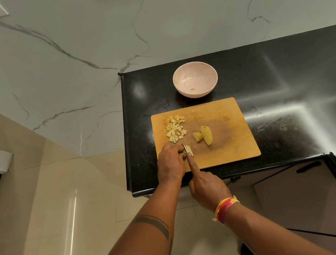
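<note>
Head view down onto a kitchen corner. Marble-look wall [105, 38] behind, pale with grey veins, smooth. Glossy cream floor tiles [65, 208] on the left, open beyond the counter's left edge. Black polished stone counter [287, 87], speckled, with a rounded front lip and a squared far left corner; wide bare stretch right of the board, only a narrow strip on its left. Rectangular wooden cutting board [222, 119], knife-scarred, round-cornered, near edge close to the counter's front lip. Round pale pink bowl [195, 79] just beyond the board's far edge, apart from it. Left hand [171, 161] at the board's near left corner, fingers curled down over pale potato strips [189, 149], pinning them to the wood. Right hand [208, 189] closed round a knife [184, 148], handle hidden in the palm, forefinger straight along the spine, blade down among the strips beside the left fingertips. Heap of small potato cubes [175, 129] at the board's far left. Sliced potato half [203, 136] mid-board, with bare wood to its right.
</note>
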### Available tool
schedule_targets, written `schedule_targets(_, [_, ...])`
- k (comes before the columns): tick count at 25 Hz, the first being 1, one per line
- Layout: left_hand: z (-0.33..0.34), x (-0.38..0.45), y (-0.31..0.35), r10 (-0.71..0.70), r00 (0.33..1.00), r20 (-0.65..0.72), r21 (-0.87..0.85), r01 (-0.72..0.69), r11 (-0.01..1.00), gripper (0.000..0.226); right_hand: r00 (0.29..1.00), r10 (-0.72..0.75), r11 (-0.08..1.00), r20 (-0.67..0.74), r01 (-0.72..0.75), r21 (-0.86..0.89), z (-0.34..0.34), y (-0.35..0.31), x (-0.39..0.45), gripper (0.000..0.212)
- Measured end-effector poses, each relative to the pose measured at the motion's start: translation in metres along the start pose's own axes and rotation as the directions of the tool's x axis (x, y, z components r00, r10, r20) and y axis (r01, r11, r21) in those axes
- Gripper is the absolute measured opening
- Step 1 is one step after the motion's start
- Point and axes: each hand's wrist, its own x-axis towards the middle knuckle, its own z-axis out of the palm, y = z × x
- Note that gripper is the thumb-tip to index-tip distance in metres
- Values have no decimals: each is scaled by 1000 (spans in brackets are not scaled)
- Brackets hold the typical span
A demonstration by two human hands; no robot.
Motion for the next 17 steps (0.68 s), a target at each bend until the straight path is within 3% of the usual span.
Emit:
schedule_targets(8, [0, 0, 0, -23, 1000, 5, -33, 24, 999, 18, 1000, 8, 1000, 10, -8, 7, 10, 17, -36, 81])
schedule_targets(17, [2, -4, -4, -60, 998, -21, -84, 58, 995, 23, 1000, -13, 999, -10, 13, 29, 2, 7, -10, 77])
